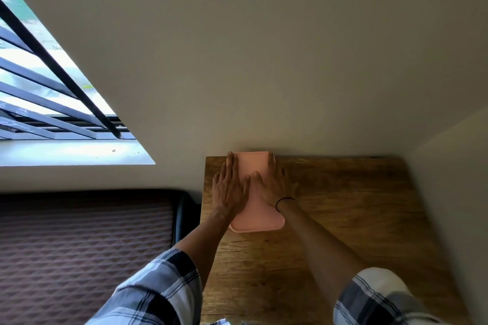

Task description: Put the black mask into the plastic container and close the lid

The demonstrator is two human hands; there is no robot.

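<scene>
A pink plastic container lid [257, 215] lies flat on top of its container at the far left of the wooden table [343, 219], against the wall. My left hand [229, 187] rests palm down on the lid's left side, fingers spread and straight. On the lid's right side lies my right hand [272, 185], also flat, with a black band on the wrist. Both palms press on the lid. The black mask is not visible; the container's inside is hidden under the lid and hands.
Walls close the table in at the back and right [449, 166]. A dark patterned mattress or seat [79, 245] lies left of the table, below a barred window [39, 87]. Something shiny peeks in at the table's near edge [224, 322].
</scene>
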